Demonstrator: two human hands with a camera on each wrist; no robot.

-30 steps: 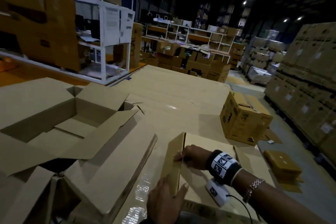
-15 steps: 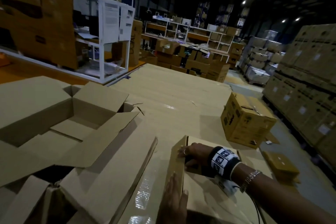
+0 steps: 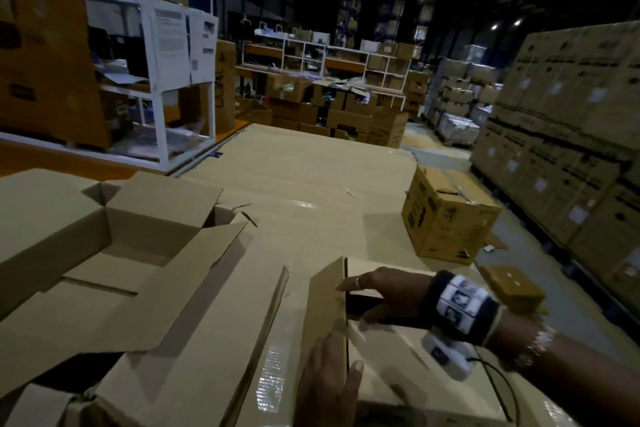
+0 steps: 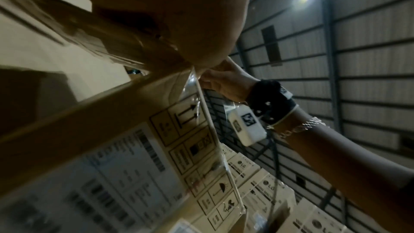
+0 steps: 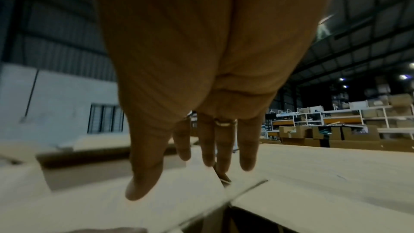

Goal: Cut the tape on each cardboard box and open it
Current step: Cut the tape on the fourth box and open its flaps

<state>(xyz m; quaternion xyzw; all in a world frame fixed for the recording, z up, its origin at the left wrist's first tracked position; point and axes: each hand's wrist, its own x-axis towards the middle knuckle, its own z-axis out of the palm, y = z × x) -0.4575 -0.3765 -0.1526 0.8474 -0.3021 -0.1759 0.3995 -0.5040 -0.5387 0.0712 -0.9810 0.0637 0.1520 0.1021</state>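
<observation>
A brown cardboard box (image 3: 408,360) lies at the bottom centre of the head view, with its left top flap (image 3: 325,305) standing upright. My left hand (image 3: 329,385) grips that flap near its close end, fingers outside and thumb inside. My right hand (image 3: 377,291) reaches across the box top with straight fingers (image 5: 224,155) touching the flap's inner face; a dark gap shows under it. In the left wrist view, cut clear tape (image 4: 192,84) hangs at the box's corner above a printed label (image 4: 116,174), with the right hand (image 4: 226,81) beyond. No cutter is visible.
An opened box (image 3: 104,239) with spread flaps lies to the left. A printed box (image 3: 446,215) stands to the right, a small flat box (image 3: 512,288) near it. Everything rests on broad flat cardboard (image 3: 311,177). White shelving (image 3: 162,80) is at the left, stacked cartons (image 3: 571,121) at the right.
My right hand has slid down from the flap's top edge to its inner face, and a dark gap has opened under it. The left hand stays on the flap.
</observation>
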